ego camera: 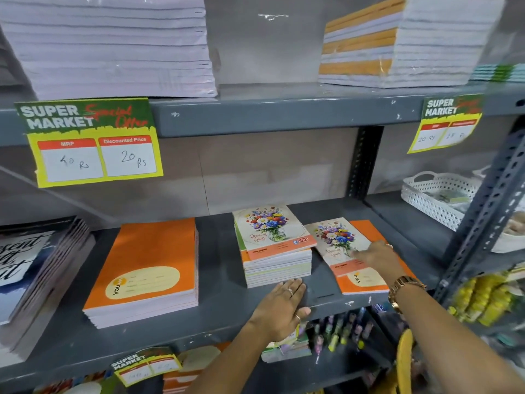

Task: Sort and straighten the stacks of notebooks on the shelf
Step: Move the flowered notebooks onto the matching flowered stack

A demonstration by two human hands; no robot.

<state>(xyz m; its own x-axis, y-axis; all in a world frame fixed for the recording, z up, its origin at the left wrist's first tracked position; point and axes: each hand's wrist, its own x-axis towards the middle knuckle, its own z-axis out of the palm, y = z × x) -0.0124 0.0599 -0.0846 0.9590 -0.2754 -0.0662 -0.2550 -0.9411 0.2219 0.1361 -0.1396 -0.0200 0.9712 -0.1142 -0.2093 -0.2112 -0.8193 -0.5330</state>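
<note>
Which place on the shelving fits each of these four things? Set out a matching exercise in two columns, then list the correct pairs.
Things
1. thick orange notebook stack
2. loose flower-cover notebook
3. white perforated plastic basket
4. clear-wrapped orange-and-white paper bundle

Places
A. top shelf, right side
B. under the right hand
C. middle shelf, left of the flower-cover stack
D. next bay, far right

Pairs: 1-C, 2-B, 3-D, 4-A
</note>
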